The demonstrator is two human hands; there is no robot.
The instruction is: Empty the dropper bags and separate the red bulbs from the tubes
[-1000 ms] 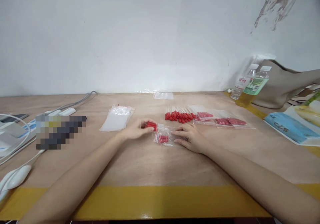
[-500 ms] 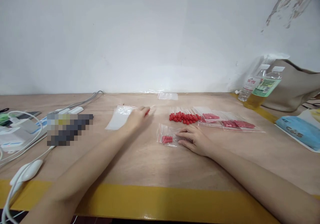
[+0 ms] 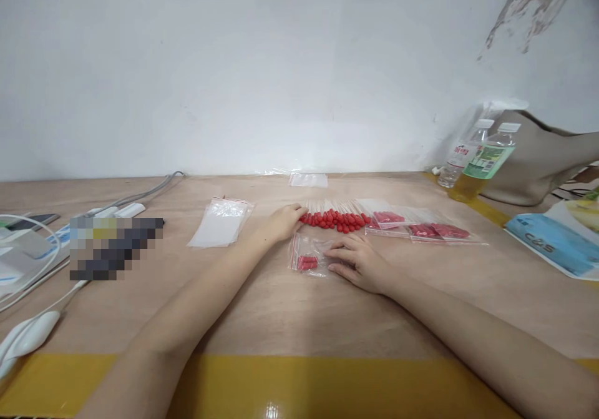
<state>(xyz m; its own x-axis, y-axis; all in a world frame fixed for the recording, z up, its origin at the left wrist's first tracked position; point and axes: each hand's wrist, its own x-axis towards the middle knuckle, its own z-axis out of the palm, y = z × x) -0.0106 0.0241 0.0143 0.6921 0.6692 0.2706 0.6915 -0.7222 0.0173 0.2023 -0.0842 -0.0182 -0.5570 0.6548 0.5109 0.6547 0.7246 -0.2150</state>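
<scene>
Left hand lies on the table with its fingers loosely curled against the left end of the red-tipped sticks; whether it grips any of them cannot be told; right hand lies flat, fingers extended and slightly apart, pressing on the right part of a small zip bag; this bag is of clear, crinkled film with a red seal strip, lies just in front of the sticks, and holds a short cluster of red pieces; the sticks are thin and pale with rounded red heads, laid in a loose row; filled bags overlap to their right; a flat stack of empty bags lies left of the left hand; the table is matt tan board with a glossy yellow front band; two plastic bottles stand far right.
</scene>
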